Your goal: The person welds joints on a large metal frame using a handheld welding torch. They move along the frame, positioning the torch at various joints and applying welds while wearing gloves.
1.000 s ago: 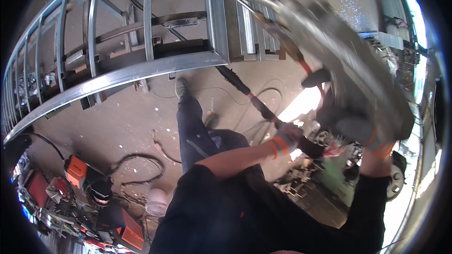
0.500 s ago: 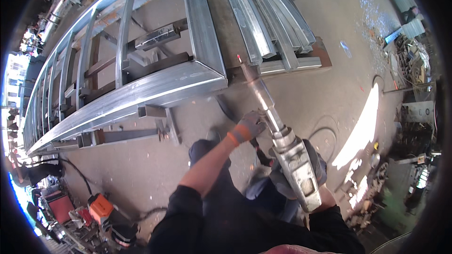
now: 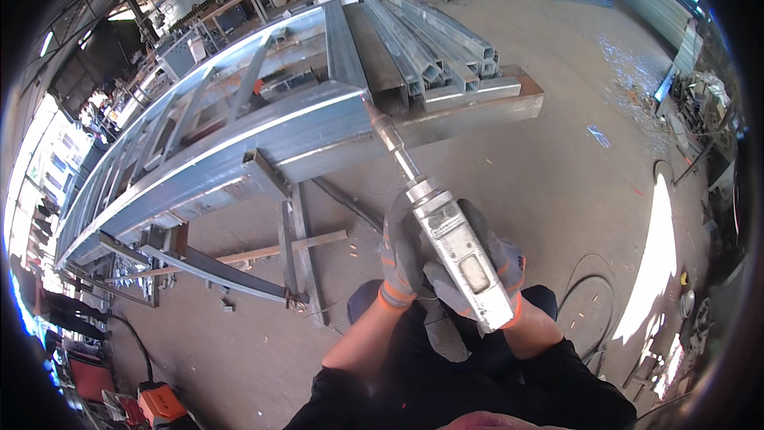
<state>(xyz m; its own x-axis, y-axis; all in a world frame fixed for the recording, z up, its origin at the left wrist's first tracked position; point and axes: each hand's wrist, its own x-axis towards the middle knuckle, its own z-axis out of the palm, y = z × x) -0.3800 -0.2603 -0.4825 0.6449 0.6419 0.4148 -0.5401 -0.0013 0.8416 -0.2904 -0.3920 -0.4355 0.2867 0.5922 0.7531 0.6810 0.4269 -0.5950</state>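
A handheld welding gun [image 3: 463, 253] with a pale metal body and a long narrow nozzle slants away from me. My right hand [image 3: 503, 259], in a grey and orange glove, is closed round its body. My left hand [image 3: 402, 259], gloved alike, closes against the left side of the body, below the collar; its fingertips are partly hidden. The nozzle tip overlaps the near right corner of a welded steel frame [image 3: 263, 123] made of square tubes; whether it touches, I cannot tell.
Several loose square tubes [image 3: 446, 52] lie on a rusty beam [image 3: 509, 99] right of the frame. Stands with metal legs [image 3: 298, 255] hold the frame up. A black cable [image 3: 593, 287] coils on the floor at right. An orange machine [image 3: 161, 404] sits at the lower left.
My left hand has moved from beside the nozzle onto the gun's body. The gun's tip has swung left to the frame's corner. The view has tilted up, showing more of the workshop.
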